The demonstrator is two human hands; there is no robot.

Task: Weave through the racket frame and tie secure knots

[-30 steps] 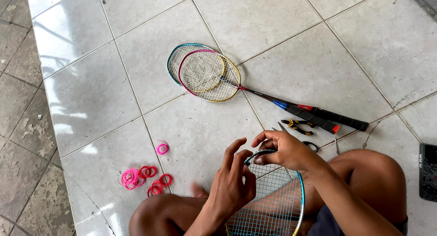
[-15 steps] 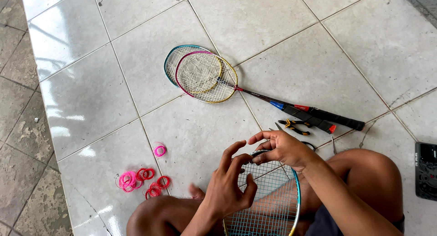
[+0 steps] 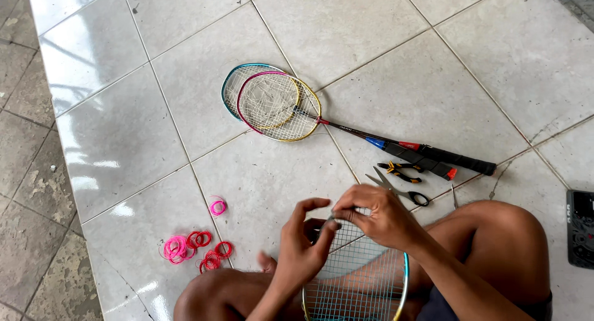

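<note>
Racket (image 3: pixel 362 281) is lying across the person's lap, head toward the tiled floor (image 3: pixel 154 129). Right hand (image 3: pixel 377 216) is pinching the frame's top edge; left hand (image 3: pixel 303 247) is curling around the rim, fingers half closed. Judging the frame light and stiff, strings taut but easily cut; gripping by the rim looks safest.

Two badminton racquets (image 3: pixel 275 104) lie overlapping on the pale tiled floor (image 3: pixel 371 30), their heads stacked, one rimmed blue-green and one pink and yellow, with the dark-gripped handles running off to the right. Just beside those handles lie small yellow-handled pliers (image 3: pixel 401 171) and a pair of scissors (image 3: pixel 402 190). To the left, coils of pink and red string (image 3: pixel 195 248) lie loose on a tile, and a dark flat device (image 3: pixel 580 227) lies at the right edge.
</note>
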